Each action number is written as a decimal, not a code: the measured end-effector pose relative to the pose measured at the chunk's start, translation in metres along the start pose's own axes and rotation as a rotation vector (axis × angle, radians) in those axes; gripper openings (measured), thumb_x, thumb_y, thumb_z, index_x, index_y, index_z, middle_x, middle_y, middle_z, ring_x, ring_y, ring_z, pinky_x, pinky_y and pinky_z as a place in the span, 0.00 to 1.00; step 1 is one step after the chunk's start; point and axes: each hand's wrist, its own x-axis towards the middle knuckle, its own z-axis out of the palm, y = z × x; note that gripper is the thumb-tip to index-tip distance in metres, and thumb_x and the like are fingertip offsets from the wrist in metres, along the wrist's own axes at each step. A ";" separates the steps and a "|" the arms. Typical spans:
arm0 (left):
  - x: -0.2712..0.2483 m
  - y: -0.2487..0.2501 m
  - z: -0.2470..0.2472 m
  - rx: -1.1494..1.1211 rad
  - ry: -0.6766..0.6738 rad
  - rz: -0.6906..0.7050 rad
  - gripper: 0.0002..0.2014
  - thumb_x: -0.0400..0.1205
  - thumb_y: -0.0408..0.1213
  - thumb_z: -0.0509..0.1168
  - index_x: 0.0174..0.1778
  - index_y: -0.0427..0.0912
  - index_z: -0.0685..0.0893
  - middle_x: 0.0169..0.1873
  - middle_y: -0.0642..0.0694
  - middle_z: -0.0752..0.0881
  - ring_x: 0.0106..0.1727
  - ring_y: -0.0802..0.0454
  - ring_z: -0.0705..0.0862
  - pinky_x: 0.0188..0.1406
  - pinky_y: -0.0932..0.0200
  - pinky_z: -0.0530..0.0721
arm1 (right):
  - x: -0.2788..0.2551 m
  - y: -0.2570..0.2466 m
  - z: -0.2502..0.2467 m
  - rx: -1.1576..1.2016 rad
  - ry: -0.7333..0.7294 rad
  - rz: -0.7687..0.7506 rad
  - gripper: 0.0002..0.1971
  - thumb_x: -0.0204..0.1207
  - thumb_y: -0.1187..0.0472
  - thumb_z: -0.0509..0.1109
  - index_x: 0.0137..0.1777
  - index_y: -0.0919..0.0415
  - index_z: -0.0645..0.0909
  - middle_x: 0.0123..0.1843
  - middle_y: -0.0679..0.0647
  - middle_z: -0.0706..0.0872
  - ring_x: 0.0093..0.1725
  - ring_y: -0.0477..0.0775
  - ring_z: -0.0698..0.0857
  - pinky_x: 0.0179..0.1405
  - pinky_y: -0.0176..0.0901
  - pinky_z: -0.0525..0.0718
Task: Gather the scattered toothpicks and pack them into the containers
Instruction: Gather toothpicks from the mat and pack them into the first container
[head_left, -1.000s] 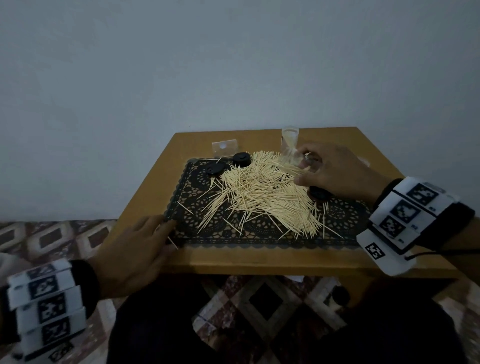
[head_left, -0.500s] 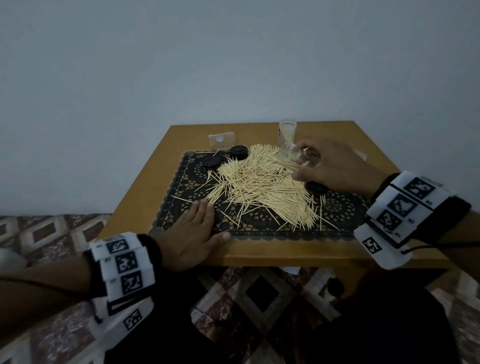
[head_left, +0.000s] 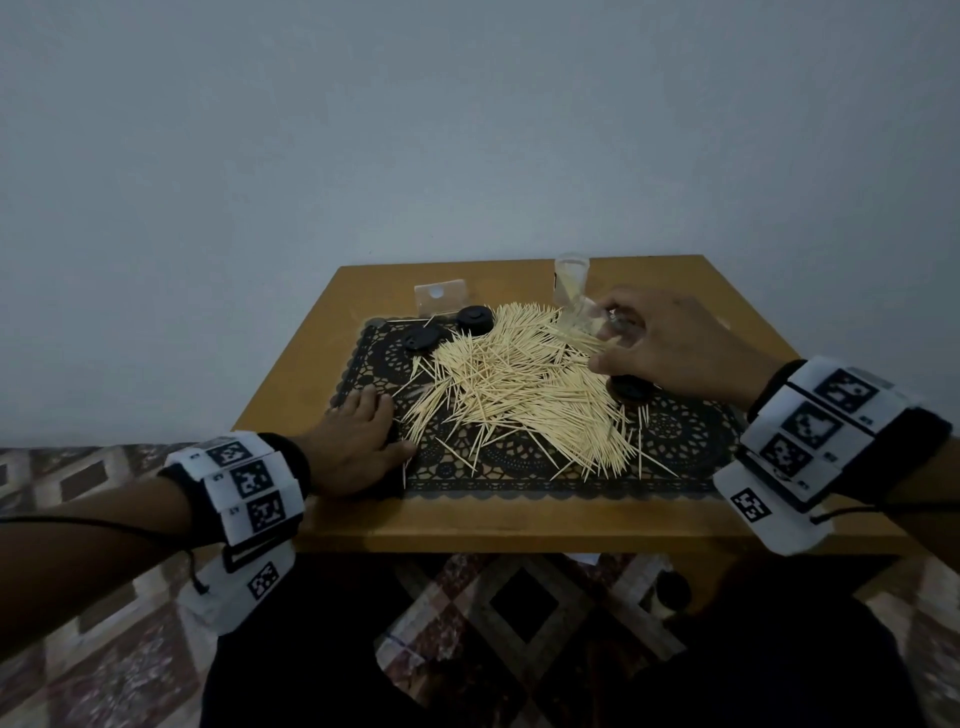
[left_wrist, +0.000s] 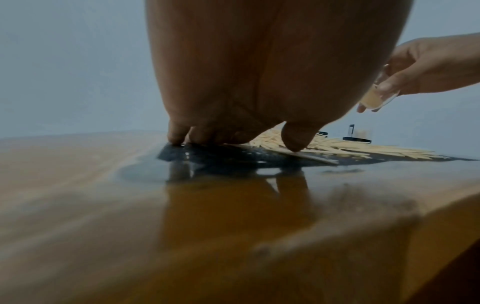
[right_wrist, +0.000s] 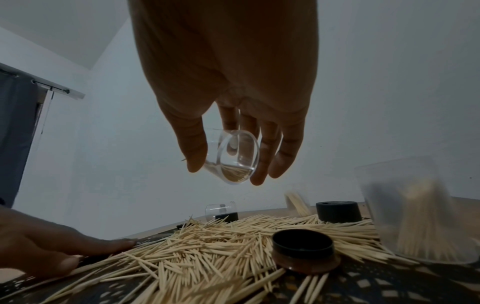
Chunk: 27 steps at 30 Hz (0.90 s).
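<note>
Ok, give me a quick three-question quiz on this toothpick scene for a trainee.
1. True or false: the right hand holds a clear container.
2. What does the left hand rest on: A) black lace mat, B) bare floor, C) black lid?
3. Fill in: most toothpicks lie loose on the ___.

Key: 1 true; 2 A; 3 mat.

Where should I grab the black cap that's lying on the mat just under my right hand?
Pinch the black cap across its round side wall, coming straight down. It sits flat on the mat, hollow side up, with toothpicks crowding its base, so a sideways approach would likely scatter them. The right hand holds a clear container; the left hand is freer.
</note>
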 end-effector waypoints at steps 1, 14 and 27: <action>0.002 0.007 -0.001 0.000 0.002 0.027 0.39 0.86 0.60 0.41 0.83 0.35 0.36 0.82 0.35 0.34 0.83 0.39 0.35 0.82 0.45 0.42 | 0.001 -0.001 0.001 0.004 -0.001 0.001 0.25 0.67 0.52 0.82 0.63 0.55 0.81 0.53 0.48 0.87 0.49 0.48 0.86 0.49 0.44 0.82; 0.007 0.017 -0.009 -0.271 0.051 0.034 0.38 0.87 0.58 0.41 0.83 0.35 0.40 0.83 0.36 0.39 0.84 0.41 0.39 0.83 0.46 0.44 | -0.003 0.009 -0.003 0.012 -0.001 0.017 0.22 0.66 0.51 0.82 0.59 0.49 0.80 0.52 0.48 0.88 0.46 0.45 0.86 0.41 0.38 0.80; 0.022 0.044 -0.034 -0.800 0.087 0.231 0.24 0.89 0.50 0.50 0.76 0.40 0.69 0.73 0.49 0.70 0.71 0.53 0.70 0.73 0.56 0.64 | -0.004 0.006 -0.006 0.007 -0.002 0.014 0.25 0.67 0.52 0.82 0.63 0.53 0.80 0.53 0.49 0.87 0.49 0.49 0.86 0.51 0.46 0.84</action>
